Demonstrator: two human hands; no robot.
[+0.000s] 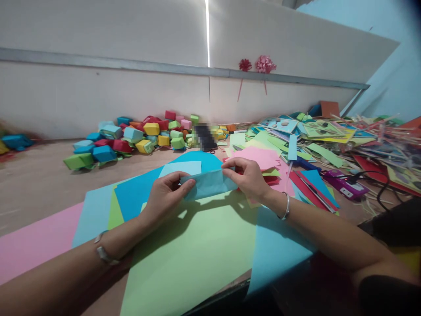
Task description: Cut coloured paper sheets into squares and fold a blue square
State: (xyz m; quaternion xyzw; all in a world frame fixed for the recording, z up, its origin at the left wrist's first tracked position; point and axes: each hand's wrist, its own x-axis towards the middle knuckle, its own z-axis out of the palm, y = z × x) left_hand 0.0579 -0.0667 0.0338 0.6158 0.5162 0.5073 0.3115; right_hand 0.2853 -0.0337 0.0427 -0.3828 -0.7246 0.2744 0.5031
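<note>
A light blue strip of paper (210,184) is stretched between my hands, just above a large pale green sheet (197,250). My left hand (167,193) pinches its left end between thumb and fingers. At the upper right end, my right hand (246,175) grips the strip with thumb and forefinger. Under and around the green sheet lie blue sheets (131,197), a light blue sheet (276,241) and a pink sheet (39,245). Pink paper pieces (259,156) lie just behind my right hand.
Several small coloured paper boxes (131,134) are heaped at the back left. A dark phone (205,138) lies behind the sheets. Paper scraps and cards (315,131) pile up at the right, near a purple power strip (345,184) and a cutter knife (315,193). A white panel (131,96) stands behind.
</note>
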